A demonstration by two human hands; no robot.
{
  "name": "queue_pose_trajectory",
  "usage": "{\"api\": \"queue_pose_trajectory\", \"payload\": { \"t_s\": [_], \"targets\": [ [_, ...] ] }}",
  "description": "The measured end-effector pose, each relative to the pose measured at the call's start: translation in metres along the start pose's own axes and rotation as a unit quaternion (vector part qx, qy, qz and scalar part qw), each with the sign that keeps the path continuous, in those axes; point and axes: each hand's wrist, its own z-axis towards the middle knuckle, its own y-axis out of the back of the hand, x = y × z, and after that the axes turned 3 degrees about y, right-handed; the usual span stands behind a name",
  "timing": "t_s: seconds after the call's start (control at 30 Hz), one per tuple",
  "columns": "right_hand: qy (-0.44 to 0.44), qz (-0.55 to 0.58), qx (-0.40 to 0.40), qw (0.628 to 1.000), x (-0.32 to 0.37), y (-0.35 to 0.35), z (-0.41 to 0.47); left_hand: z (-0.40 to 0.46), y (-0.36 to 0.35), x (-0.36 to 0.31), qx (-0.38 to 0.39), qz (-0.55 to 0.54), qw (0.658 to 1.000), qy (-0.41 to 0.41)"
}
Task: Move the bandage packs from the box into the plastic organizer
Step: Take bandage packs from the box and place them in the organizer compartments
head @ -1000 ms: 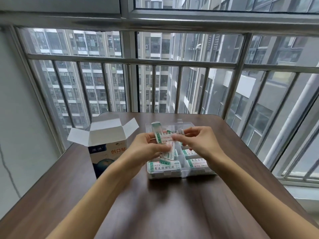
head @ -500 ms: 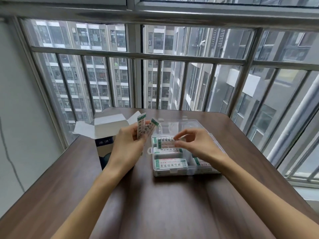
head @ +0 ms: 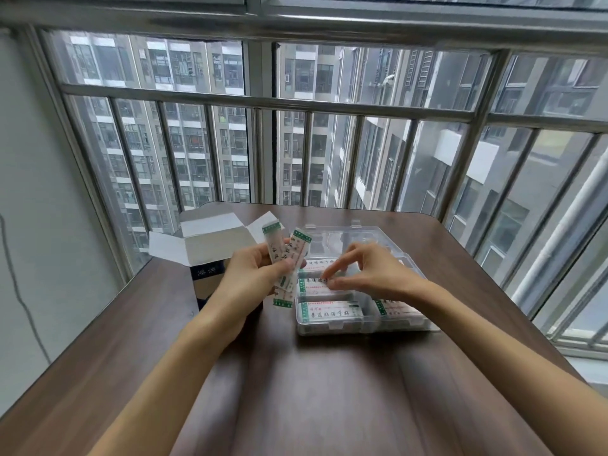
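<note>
My left hand (head: pixel 253 274) grips a small fan of white bandage packs (head: pixel 286 258) with green ends, upright, between the box and the organizer. The blue-and-white cardboard box (head: pixel 210 248) stands at the left with its flaps open. A clear plastic organizer (head: pixel 362 325) lies open on the table, with bandage packs (head: pixel 332 312) lying flat in its near compartments. My right hand (head: pixel 368 271) hovers over the organizer's middle row, its fingertips touching a pack (head: pixel 312 284) that lies there.
The brown wooden table (head: pixel 296 390) reaches to a barred window (head: pixel 296 126) at the back. A white wall stands at the left. The organizer's clear lid (head: pixel 342 235) lies flat behind it.
My left hand drew away to the left with the remaining packs. My right hand went down into the organizer's middle row with one pack.
</note>
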Motion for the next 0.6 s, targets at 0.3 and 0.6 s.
{"api": "queue_pose_trajectory", "payload": {
  "t_s": [0.3, 0.6],
  "targets": [
    [-0.071, 0.242, -0.052, 0.966, 0.024, 0.014, -0.005, 0.003, -0.007, -0.001, 0.1, -0.07, 0.991, 0.059],
    [-0.035, 0.254, -0.086, 0.963, 0.018, 0.028, -0.022, 0.002, -0.024, -0.006, 0.113, -0.068, 0.988, 0.085]
  ]
}}
